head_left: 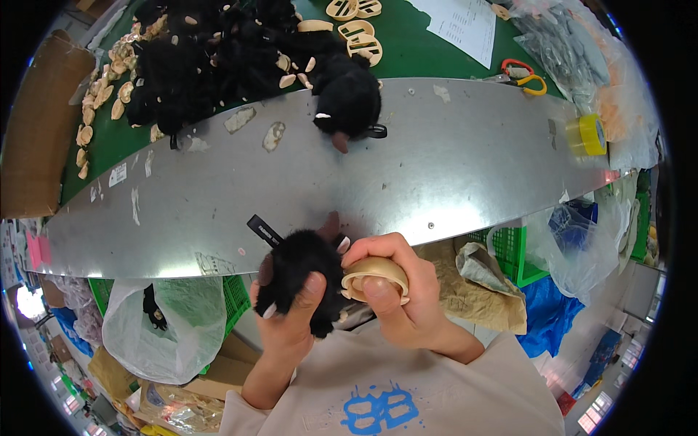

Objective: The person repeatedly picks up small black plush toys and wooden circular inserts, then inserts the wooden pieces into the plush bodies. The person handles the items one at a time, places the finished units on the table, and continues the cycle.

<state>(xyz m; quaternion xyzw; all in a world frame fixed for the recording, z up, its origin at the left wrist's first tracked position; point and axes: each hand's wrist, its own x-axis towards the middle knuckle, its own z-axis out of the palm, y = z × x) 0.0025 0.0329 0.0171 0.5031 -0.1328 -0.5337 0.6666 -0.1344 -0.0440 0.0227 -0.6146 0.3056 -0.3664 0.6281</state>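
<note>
Near my body, my left hand (286, 327) is closed around a small black plush toy (299, 265) with brown ears and a black fabric loop tag (263, 230) sticking out. Close beside it, my right hand (418, 298) grips a beige, rounded plastic shell (378, 272), with the thumb inside its hollow side. The shell is at the toy's right edge; whether the two touch I cannot tell. Another black plush toy (347, 98) lies at the far edge of the metal strip (451, 152).
Many black plush toys (174, 80) are heaped far left, with beige pieces (118, 109) around them. Scissors (520, 78), a paper sheet (465, 29) and yellow tape (591, 134) lie right. Below the edge are a bag-lined green crate (234, 305) and another green crate (520, 251).
</note>
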